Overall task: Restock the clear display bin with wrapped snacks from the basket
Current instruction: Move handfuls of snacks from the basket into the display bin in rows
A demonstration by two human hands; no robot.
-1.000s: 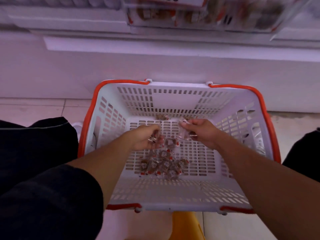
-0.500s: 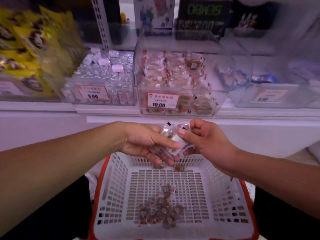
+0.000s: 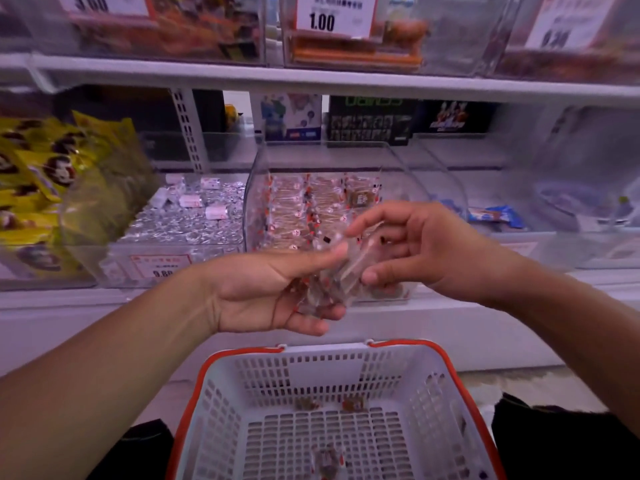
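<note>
My left hand (image 3: 263,296) grips a bunch of clear-wrapped brown snacks (image 3: 329,285) in front of the clear display bin (image 3: 277,168). My right hand (image 3: 408,247) pinches the same bunch from the right, thumb below and fingers above. The bin stands on the shelf just behind both hands and holds rows of the same wrapped snacks with red-tipped ends. Below, the white basket with the orange rim (image 3: 457,382) sits on the floor with a few loose snacks (image 3: 353,405) on its bottom.
A bin of silver-wrapped sweets (image 3: 194,220) stands left of the display bin, and yellow bags (image 3: 41,174) lie further left. A clear bin (image 3: 498,216) with blue packets is on the right. An upper shelf (image 3: 311,77) carries more bins with price tags.
Both hands rose from the basket floor with the snacks to the front of the display bin. The view tilted up from the basket to the shelves.
</note>
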